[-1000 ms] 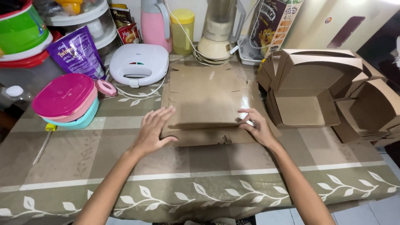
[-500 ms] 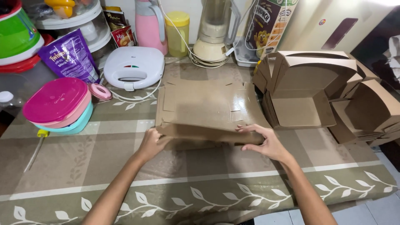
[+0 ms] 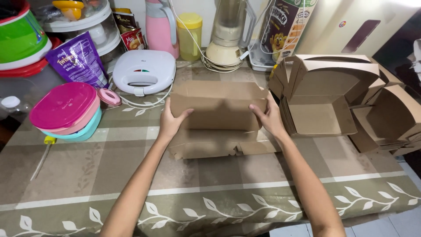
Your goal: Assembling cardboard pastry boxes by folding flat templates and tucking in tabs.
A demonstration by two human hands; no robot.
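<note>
Head view, looking down: the fingers (image 3: 184, 113) of the left hand (image 3: 170, 120) curl over the left end of a brown cardboard box blank (image 3: 218, 107), thumb on the near face, clamped on the raised panel. The fingers (image 3: 254, 108) of the right hand (image 3: 271, 119) press the right end the same way, clamped on the cardboard, so the panel stands upright between the two hands. The lower flaps of the blank lie flat on the desk (image 3: 131, 175), toward its near edge, just in front of the wrists. The blank sits about mid-desk, slightly toward the far edge.

Just beside the right hand stands a folded cardboard box (image 3: 324, 94) with its lid open, and more folded boxes (image 3: 394, 118) crowd the right edge of the desk. To the left of the left hand a white sandwich maker (image 3: 144, 70) rests near the far edge, its cord trailing toward the blank. Near the left edge sits a stack of round containers with a pink lid (image 3: 63, 105), with a small pink round thing (image 3: 108, 96) just beside it. Along the far edge stand a pink jug (image 3: 162, 26), a yellow jar (image 3: 191, 30) and a blender (image 3: 228, 35).
</note>
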